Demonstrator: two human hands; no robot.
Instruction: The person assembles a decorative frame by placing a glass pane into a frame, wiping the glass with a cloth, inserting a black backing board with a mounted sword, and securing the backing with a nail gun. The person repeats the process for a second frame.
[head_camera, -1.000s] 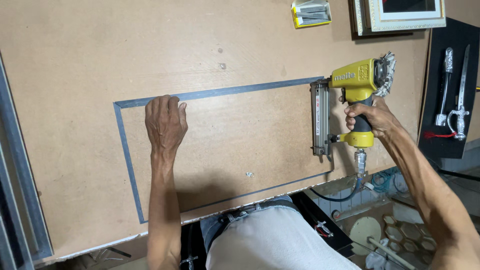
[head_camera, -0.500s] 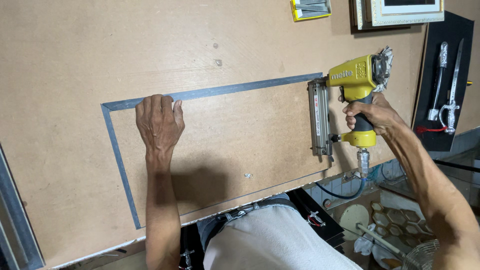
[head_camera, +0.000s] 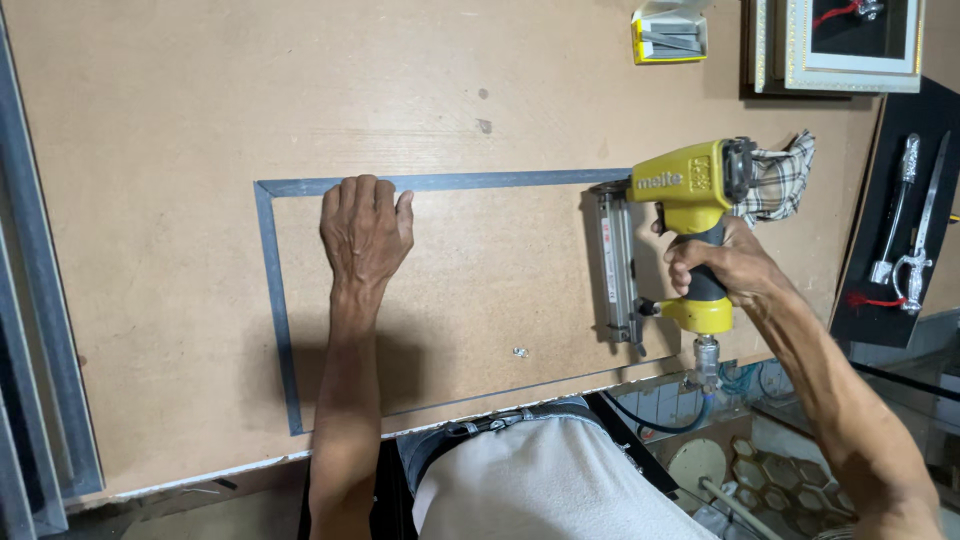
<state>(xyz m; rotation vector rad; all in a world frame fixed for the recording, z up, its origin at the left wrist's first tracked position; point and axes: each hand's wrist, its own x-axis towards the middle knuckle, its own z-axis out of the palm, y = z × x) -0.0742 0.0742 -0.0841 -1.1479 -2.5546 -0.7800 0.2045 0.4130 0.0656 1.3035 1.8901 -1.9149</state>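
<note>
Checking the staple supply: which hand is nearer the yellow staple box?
Right. The right hand grips the nail gun below the yellow staple box; the left hand lies farther left.

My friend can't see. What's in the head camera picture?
A person's right hand grips a yellow nail gun at the right end of a thin grey frame lying on a brown board. Their left hand presses flat on the frame's top edge.

The matt, fibrous brown hardboard sheet (head_camera: 180, 120) carries a dull grey metal frame (head_camera: 266, 260), while the nail gun (head_camera: 680, 240) combines glossy yellow casing, a black rubbery grip, a bare steel magazine, and checked woven cloth (head_camera: 780, 180).
</note>
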